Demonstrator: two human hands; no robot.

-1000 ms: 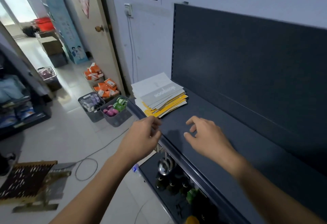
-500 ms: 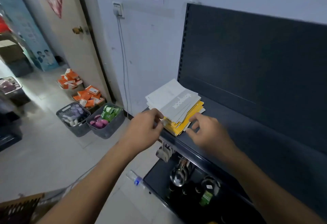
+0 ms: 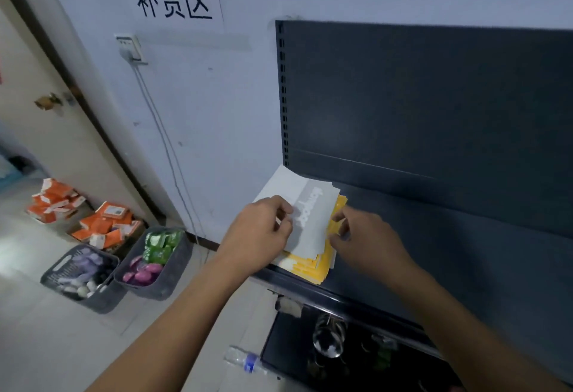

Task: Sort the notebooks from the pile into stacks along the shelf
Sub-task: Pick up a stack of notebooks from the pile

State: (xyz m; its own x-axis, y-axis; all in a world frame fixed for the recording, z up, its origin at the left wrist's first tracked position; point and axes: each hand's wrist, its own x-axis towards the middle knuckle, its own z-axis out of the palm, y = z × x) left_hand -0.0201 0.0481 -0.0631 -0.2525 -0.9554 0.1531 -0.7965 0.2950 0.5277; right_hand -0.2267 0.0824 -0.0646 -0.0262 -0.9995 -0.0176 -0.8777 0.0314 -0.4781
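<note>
Your left hand (image 3: 260,233) and right hand (image 3: 369,236) pinch the notebooks (image 3: 313,221) lying between them on the shelf (image 3: 465,267) — grey over yellow. Cover word blurry; the sign (image 3: 173,1) above reads 补货区.

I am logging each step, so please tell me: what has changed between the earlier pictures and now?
Both hands moved forward from above the shelf to the pile. The left hand now holds the grey top notebook by its left edge; the right hand touches the yellow notebooks at the right. The pile stayed in place.
</note>
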